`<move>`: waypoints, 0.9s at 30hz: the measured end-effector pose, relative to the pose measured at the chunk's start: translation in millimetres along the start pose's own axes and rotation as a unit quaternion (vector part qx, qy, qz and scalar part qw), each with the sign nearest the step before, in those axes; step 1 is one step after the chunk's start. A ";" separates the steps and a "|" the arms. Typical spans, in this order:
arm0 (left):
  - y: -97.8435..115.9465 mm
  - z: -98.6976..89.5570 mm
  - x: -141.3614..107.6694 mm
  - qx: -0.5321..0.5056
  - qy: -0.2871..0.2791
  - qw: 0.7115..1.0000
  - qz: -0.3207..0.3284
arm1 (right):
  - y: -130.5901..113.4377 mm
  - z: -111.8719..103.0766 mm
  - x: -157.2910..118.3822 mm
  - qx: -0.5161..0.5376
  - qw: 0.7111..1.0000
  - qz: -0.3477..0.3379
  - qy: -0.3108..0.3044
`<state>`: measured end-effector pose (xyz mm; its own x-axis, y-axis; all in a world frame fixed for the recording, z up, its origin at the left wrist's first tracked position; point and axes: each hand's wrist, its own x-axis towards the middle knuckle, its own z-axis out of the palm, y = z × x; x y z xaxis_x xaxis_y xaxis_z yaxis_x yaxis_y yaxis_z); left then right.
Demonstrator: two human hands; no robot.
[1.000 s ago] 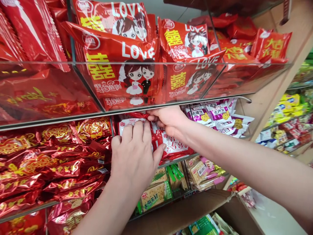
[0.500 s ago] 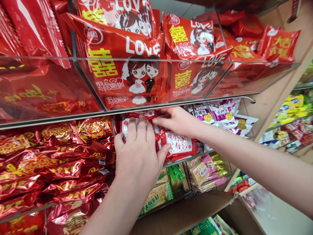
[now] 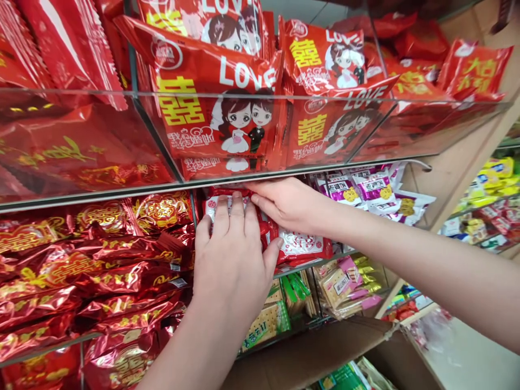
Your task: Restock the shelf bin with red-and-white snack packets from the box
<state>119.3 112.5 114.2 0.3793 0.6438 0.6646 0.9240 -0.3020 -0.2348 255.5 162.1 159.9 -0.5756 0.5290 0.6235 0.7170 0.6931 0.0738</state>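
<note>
My left hand (image 3: 233, 246) lies palm down, fingers stretched out and apart, on a red-and-white snack packet (image 3: 211, 203) in the middle shelf compartment. Just right of it, my right hand (image 3: 286, 205) reaches in from the right below the upper shelf's edge. Its fingers are extended leftward over the packets, with the tips near the shelf edge and partly hidden. Below my right hand, another red-and-white packet (image 3: 303, 244) sits at the front of the compartment. Neither hand grips anything that I can see.
A clear-fronted upper shelf (image 3: 244, 176) with red "LOVE" packets (image 3: 239, 114) overhangs my hands. Shiny red packets (image 3: 158, 211) fill the left compartment; purple-and-white packets (image 3: 374, 184) lie right. Biscuit packs (image 3: 337, 284) stand lower. An open cardboard box (image 3: 309, 346) is below.
My right hand has shifted left and lies flatter over the packets, closer to my left hand. My left hand stays on the same packet. The view has shifted slightly.
</note>
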 end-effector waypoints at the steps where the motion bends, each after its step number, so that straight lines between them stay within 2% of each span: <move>1: 0.1 0.0 0.1 0.000 -0.001 1.000 0.001 | -2.0 -1.7 -0.4 0.006 1.000 -0.003 -0.014; 6: -1.1 -0.9 0.6 0.005 -0.004 1.000 0.010 | 2.5 -3.0 4.7 0.012 0.998 0.001 -0.066; 10: -3.7 -3.5 2.4 0.014 0.004 1.000 0.007 | 3.1 -8.1 1.2 0.001 0.997 -0.012 -0.074; 16: -1.0 -9.9 11.4 0.022 -0.038 0.999 -0.015 | -2.1 -11.4 0.9 0.008 0.994 -0.042 -0.096; 19: 0.3 -10.1 12.3 0.029 -0.035 0.999 -0.021 | 2.4 -11.6 2.9 0.015 0.993 -0.074 -0.090; 24: -3.0 -5.3 11.7 0.041 -0.023 0.999 -0.009 | 8.2 -8.2 -1.8 -0.004 0.992 -0.046 -0.119; 27: -3.4 -7.1 13.4 0.021 -0.015 1.000 -0.001 | 9.1 -4.4 -4.5 -0.016 0.994 -0.040 -0.100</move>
<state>120.9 117.2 129.0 0.3786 0.6655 0.6433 0.9256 -0.2713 -0.2641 266.3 163.8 161.2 -0.6956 0.5622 0.4473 0.6761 0.7228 0.1428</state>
